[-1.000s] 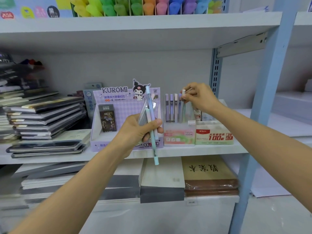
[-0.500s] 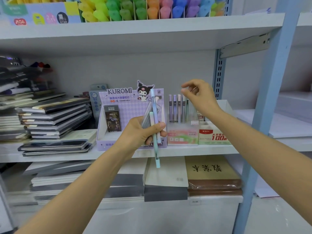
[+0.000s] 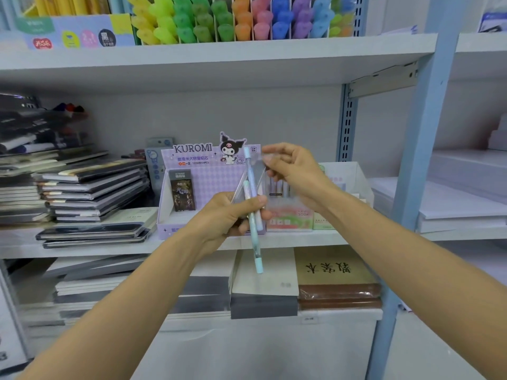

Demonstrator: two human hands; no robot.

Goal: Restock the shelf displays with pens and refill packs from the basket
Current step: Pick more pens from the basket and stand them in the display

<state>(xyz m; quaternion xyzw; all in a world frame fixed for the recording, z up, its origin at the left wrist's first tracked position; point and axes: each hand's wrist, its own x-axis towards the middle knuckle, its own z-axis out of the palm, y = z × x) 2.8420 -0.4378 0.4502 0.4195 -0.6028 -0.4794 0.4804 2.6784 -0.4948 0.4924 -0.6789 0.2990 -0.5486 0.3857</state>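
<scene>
My left hand (image 3: 227,215) is shut on a small bundle in front of the middle shelf: two pale blue and mint pens (image 3: 254,242) standing nearly upright, plus a clear pack (image 3: 245,180) behind them. My right hand (image 3: 296,171) is at the bundle's top right, its fingertips curled at the clear pack's upper edge. Blur hides whether they pinch it. Behind the hands stand the lilac Kuromi display box (image 3: 204,185) and a pink pen display box (image 3: 288,218) holding upright pens (image 3: 277,186).
Stacked notebooks (image 3: 93,187) fill the shelf's left side. A white box (image 3: 347,174) sits behind the pink one. Coloured highlighters (image 3: 233,20) line the upper shelf. Paper pads (image 3: 336,272) lie on the lower shelf. A blue upright (image 3: 411,174) stands at the right.
My right hand let go of the pen in the pink display box and moved left to the top of the bundle. My left hand has kept its grip.
</scene>
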